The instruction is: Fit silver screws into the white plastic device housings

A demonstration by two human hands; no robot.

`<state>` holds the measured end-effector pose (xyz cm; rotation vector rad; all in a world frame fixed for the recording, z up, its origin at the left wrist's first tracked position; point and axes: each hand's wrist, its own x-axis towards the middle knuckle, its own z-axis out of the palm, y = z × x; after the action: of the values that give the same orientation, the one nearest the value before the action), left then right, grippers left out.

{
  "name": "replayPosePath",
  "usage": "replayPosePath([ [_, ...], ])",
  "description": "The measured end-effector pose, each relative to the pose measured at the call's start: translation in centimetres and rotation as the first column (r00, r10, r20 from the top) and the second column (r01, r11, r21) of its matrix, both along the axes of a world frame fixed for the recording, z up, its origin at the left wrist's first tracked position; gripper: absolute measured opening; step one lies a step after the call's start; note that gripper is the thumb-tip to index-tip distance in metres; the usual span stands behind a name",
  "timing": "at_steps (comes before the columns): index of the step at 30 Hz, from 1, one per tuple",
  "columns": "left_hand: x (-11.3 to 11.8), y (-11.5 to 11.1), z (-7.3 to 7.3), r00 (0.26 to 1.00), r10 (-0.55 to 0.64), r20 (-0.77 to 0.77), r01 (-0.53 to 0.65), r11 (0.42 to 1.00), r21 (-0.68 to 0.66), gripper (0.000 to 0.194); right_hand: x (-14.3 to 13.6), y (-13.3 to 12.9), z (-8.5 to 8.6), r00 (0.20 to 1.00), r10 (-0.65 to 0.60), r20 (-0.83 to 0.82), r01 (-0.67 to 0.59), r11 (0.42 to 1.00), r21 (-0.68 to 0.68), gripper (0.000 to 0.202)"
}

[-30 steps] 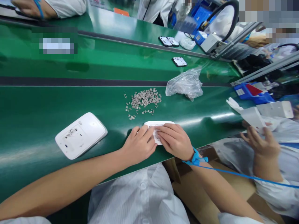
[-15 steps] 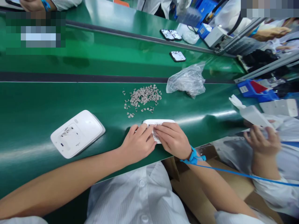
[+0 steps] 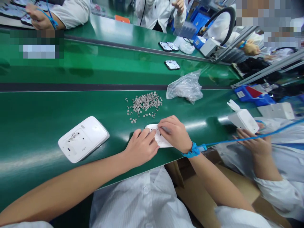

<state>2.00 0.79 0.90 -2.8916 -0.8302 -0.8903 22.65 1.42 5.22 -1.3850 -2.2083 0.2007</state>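
In front of me on the green bench lies a small white plastic housing (image 3: 163, 142) with small holes or slots. My left hand (image 3: 142, 147) grips its left end, the fingers curled over it. Over its far edge, my right hand (image 3: 175, 133) has fingers and thumb pinched together; anything between the fingertips is too small to make out. A blue strap circles my right wrist. Beyond the housing is a loose pile of small metal parts (image 3: 147, 103), a few scattered beside it. A larger white plastic device (image 3: 83, 138) lies at the left, its recessed side up.
A clear plastic bag (image 3: 184, 87) rests beyond the pile. Dark-edged white units (image 3: 172, 65) sit across the dark rail. At the right, a co-worker's hand (image 3: 257, 148) holds a white box-like part (image 3: 244, 120), near a blue bin (image 3: 255, 95). The blue cord (image 3: 251, 138) runs rightward from my wrist.
My right hand has risen slightly from the housing, baring more of its surface. My left hand stays on the housing. The blue cord has lifted, and the camera view has shifted somewhat.
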Motion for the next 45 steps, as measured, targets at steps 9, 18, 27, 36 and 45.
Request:
replayPosePath([
  [9,0.1,0.0,0.2,0.999,-0.016,-0.047,0.017,1.000,0.015,0.020,0.1,0.1,0.2,0.992,0.112,0.051,-0.112,0.994,-0.003,0.017],
  [18,0.0,-0.3,-0.1,0.996,-0.053,-0.065,0.059,0.994,0.092,0.021,0.0,0.1,-0.1,0.994,0.102,0.034,-0.102,0.995,-0.006,0.016],
  [27,0.1,-0.2,-0.3,0.998,-0.054,-0.010,0.055,0.997,0.063,0.029,-0.6,0.1,-0.1,0.997,0.055,0.059,-0.053,0.998,-0.033,0.013],
  [36,0.2,0.1,-0.1,0.998,-0.058,-0.002,0.058,0.997,0.049,0.028,-0.2,0.6,-1.1,0.996,0.079,0.043,-0.078,0.997,-0.008,0.002],
  [45,-1.0,-1.4,1.7,0.997,-0.060,-0.038,0.057,0.996,-0.070,0.033,-0.6,-1.9,3.7,0.986,0.122,-0.117,-0.102,0.981,0.163,0.010],
])
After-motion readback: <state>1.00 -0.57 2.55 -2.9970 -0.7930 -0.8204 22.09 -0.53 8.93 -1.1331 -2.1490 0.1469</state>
